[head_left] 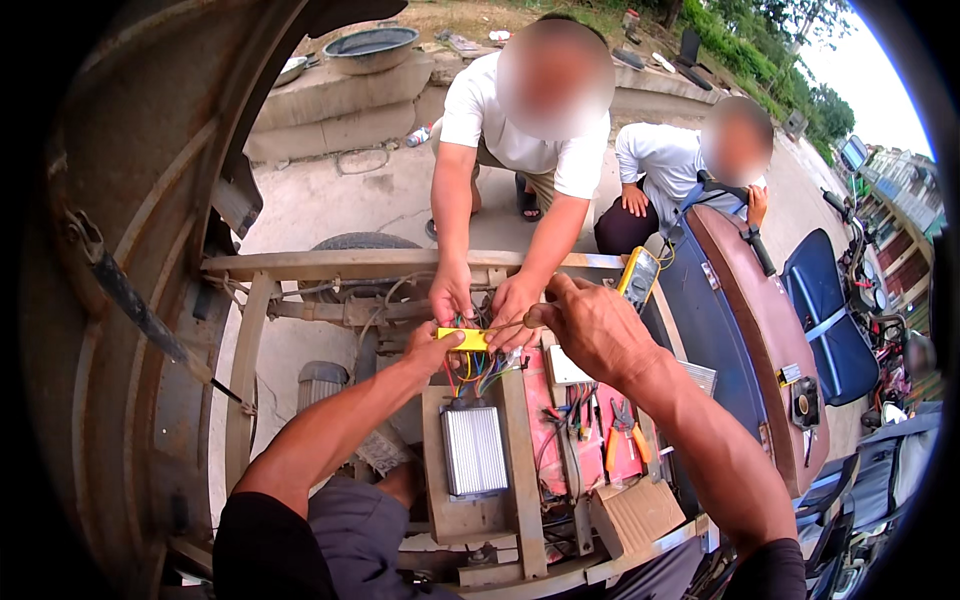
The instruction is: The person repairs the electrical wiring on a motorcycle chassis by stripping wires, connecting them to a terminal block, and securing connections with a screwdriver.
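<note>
1. Right hand [590, 320]: fingers closed around the handle of a thin tool [508, 326], probably a screwdriver. Its shaft points left at the yellow block; can't tell whether the tip is seated.
2. Left hand [432, 352]: pinching the left end of the yellow block [462, 340], thumb on top. Block is held up above the frame, beyond the silver finned box.
3. Progress, my reading: partway. Coloured wires [470, 378] run from the silver box [474, 450] up towards the block; which are fastened, I can't make out. Block not fixed to anything I can see.
4. In the way: a helper's two hands [452, 292] crowd the block's far side, fingers close by the tool. Wires bunch underneath.
5. Right of the silver box: a red panel [591, 474] with a white box [567, 366], orange-handled pliers [627, 438] and more leads. Cardboard box [637, 518] at its near edge.
6. Beyond: a yellow meter [639, 276] leaning by the far rail [420, 262]; tyre [365, 242] past that.
7. Farthest: another person [660, 160] sitting right, a basin [370, 48] on the ledge.
</note>
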